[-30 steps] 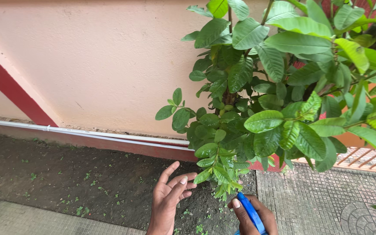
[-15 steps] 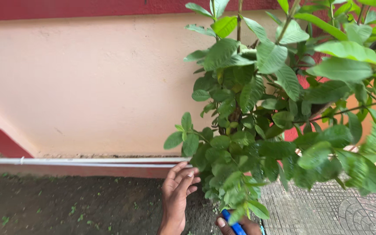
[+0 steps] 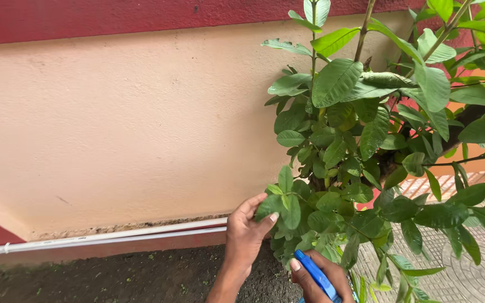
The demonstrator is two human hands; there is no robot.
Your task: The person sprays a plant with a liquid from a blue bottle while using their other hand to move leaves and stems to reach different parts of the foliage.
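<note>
two bare hands work at the low edge of a leafy green shrub (image 3: pixel 366 146) that grows against a peach-coloured wall (image 3: pixel 119 129). the left hand (image 3: pixel 246 235) reaches up from the bottom of the frame, fingers loosely curled and thumb out, and it pinches a small sprig of leaves (image 3: pixel 284 196) at the shrub's left side, with the thumb tip resting on one leaf and the fingers behind the sprig. the right hand (image 3: pixel 321 278) sits lower and just to the right, closed in a grip around a blue-handled tool (image 3: pixel 316 275), the thumb laid along the handle. the tool's handle slants from upper left to lower right and its working end is hidden by the hand and the frame edge, so i cannot tell what kind of tool it is. both hands are near each other but apart, with drooping leaves between them.

a white pipe (image 3: pixel 108 237) runs along the foot of the wall above a dark red band. dark soil (image 3: pixel 113 278) lies below it, and patterned grey paving (image 3: pixel 467 275) shows at lower right behind the leaves. a dark red strip (image 3: pixel 113 19) tops the wall.
</note>
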